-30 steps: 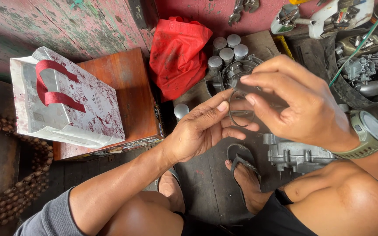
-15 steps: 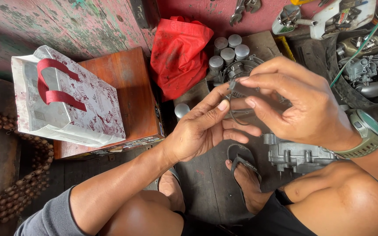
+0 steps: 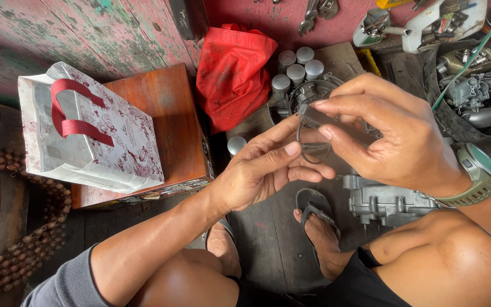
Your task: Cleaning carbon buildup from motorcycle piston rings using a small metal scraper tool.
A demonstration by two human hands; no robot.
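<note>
Both hands meet in the middle of the view over a thin dark ring (image 3: 312, 142) — the left hand (image 3: 262, 170) reaches up from below with its fingers stretched out and its fingertips touching the ring's lower left edge, while the right hand (image 3: 393, 136), wearing a green wristwatch (image 3: 478, 173), comes in from the right and pinches the ring's upper part between thumb and forefinger. The ring hangs in the air between them, held above a round metal engine part (image 3: 308, 94) that lies on the dark floor. Just behind that part stand several small grey cylinders (image 3: 295, 67), and beside them a crumpled red plastic bag (image 3: 231, 74) leans against the wall. To the left, a white paper bag with red handles (image 3: 86, 133) lies on a wooden box (image 3: 171, 113). Below the hands — near the sandalled foot (image 3: 316, 219) — sits a grey metal casing (image 3: 385, 202).
</note>
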